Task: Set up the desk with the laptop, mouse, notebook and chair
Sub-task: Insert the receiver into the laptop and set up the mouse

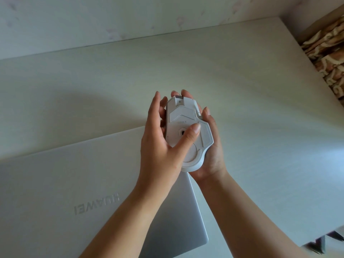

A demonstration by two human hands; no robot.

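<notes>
Cradling the upturned mouse (pixel 188 134) from below, the right hand (pixel 210 146) curls around its sides while the left hand (pixel 162 144) pinches it, thumb pressing near what is probably the switch. It seems light, rigid and smooth, best gripped by its flanks, above the counter (pixel 260 108) beside the closed laptop (pixel 74 183).

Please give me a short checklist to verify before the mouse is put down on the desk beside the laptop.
1. Mouse is held firmly: ok. The right hand cradles it from below, and the left hand holds it with the thumb on its underside.
2. Mouse faces the correct way: not ok. Its underside is up.
3. Mouse switch is on: cannot tell.
4. Free place on the desk to the right of the laptop: ok.
5. Laptop is open for work: not ok. Its lid is closed.
6. Notebook and chair are in place: cannot tell; they are not in view.
</notes>
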